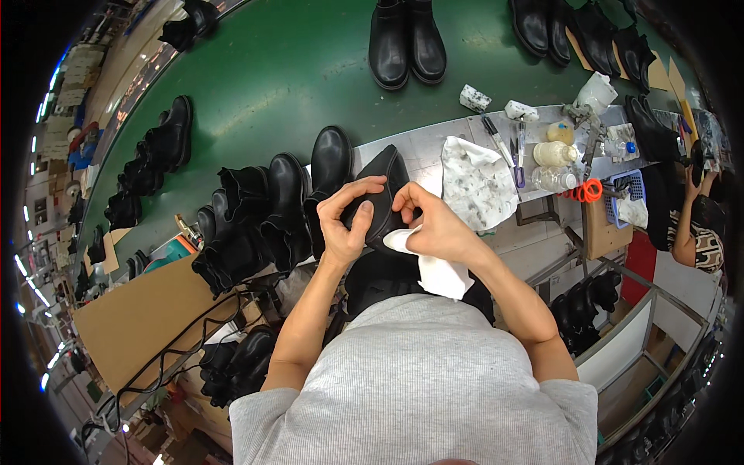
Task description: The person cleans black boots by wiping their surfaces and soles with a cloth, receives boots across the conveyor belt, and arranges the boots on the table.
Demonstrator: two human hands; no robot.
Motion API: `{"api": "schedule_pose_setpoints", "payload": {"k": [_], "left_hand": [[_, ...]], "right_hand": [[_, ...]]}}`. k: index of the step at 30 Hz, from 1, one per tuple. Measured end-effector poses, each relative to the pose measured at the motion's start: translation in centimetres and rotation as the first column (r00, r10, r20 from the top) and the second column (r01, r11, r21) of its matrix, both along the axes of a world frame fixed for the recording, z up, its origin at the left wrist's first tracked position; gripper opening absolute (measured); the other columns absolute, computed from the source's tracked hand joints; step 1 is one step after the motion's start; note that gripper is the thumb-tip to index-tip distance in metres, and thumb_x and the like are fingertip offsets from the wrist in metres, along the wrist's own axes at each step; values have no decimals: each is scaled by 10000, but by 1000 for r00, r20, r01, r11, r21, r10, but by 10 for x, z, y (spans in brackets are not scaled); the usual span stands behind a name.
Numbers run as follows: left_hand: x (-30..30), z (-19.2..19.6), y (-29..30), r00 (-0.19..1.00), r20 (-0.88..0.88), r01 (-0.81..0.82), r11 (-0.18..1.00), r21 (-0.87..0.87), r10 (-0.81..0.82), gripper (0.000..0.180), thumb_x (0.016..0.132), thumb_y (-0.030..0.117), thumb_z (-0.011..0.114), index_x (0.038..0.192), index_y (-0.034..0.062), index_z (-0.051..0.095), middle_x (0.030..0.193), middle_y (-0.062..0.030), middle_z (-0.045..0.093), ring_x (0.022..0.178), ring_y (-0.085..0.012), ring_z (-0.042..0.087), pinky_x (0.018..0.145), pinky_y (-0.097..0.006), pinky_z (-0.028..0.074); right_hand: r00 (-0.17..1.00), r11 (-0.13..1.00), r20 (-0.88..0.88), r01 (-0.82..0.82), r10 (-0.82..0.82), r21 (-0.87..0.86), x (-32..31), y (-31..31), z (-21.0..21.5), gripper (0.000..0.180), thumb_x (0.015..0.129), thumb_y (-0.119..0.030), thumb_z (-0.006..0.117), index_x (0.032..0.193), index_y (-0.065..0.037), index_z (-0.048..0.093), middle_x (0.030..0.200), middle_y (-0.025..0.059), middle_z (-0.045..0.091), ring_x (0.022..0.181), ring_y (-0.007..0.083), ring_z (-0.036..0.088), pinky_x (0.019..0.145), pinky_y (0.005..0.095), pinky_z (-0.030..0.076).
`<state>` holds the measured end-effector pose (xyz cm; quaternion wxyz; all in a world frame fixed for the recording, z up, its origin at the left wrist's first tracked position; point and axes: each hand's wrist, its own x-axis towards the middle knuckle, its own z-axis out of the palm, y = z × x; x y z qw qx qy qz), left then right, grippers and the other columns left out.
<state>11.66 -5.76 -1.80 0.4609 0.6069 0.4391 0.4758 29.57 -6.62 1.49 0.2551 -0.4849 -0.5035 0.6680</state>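
Observation:
Close in front of my body I hold a black boot [390, 172], tilted between both hands. My left hand [346, 226] is closed round its left side, the thumb lying across the dark leather. On the other side, my right hand [447, 231] has its fingers bent against the boot and a white cloth [443, 277] gripped in it. Part of the cloth hangs below the palm, and another part touches the boot. The right fingertips are partly hidden. Just left of the held boot, another black boot [332, 155] stands at the table's edge.
Black boots [407, 46] stand along the green table [256, 70]. To the right lie a smudged white cloth [479, 186], a marker [497, 138], plastic bottles [555, 153] and an orange coiled hose [591, 191]. Cardboard [143, 322] is at left; another person [694, 225] is at far right.

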Motion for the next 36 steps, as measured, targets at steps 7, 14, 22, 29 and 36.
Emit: {"api": "schedule_pose_setpoints", "payload": {"k": [7, 14, 22, 29, 36], "left_hand": [[3, 1, 3, 1000, -26, 8, 1000, 24, -8, 267, 742, 100, 524, 906, -88, 618, 1004, -205, 646, 917, -244, 621, 856, -313, 448], [1, 4, 5, 1000, 0, 4, 999, 38, -4, 243, 720, 80, 539, 884, -80, 621, 982, -204, 653, 858, -248, 636, 812, -307, 468], [-1, 4, 5, 1000, -7, 4, 999, 36, -3, 259, 706, 79, 527, 881, -88, 621, 978, -211, 652, 862, -250, 635, 821, -309, 466], [0, 0, 4, 1000, -14, 8, 998, 61, -7, 250, 696, 71, 541, 875, -85, 619, 967, -212, 652, 864, -265, 638, 815, -314, 469], [4, 2, 4, 1000, -19, 14, 998, 63, -13, 235, 699, 66, 550, 869, -78, 622, 963, -210, 655, 875, -271, 639, 819, -317, 468]], "right_hand": [[998, 998, -60, 12, -16, -60, 0, -1, -21, 262, 654, 19, 580, 897, -22, 490, 797, 4, 426, 752, 96, 422, 657, 221, 377], [975, 902, -217, -57, -41, -428, 10, 21, -23, 152, 849, -37, 462, 927, -36, 592, 763, 21, 593, 650, 86, 526, 572, 229, 429], [991, 995, -125, -61, 51, -78, 1, 16, -36, 174, 715, -24, 566, 887, -11, 546, 727, 6, 527, 658, 92, 499, 580, 240, 412], [984, 974, 43, -167, 175, -151, 6, 21, -17, 450, 635, -21, 618, 1058, -18, 466, 846, 16, 467, 735, 97, 482, 600, 227, 410], [969, 807, -187, -237, 159, -541, 13, 49, -30, 366, 732, -96, 589, 1077, 11, 536, 881, 74, 580, 747, 138, 554, 602, 257, 454]]}}
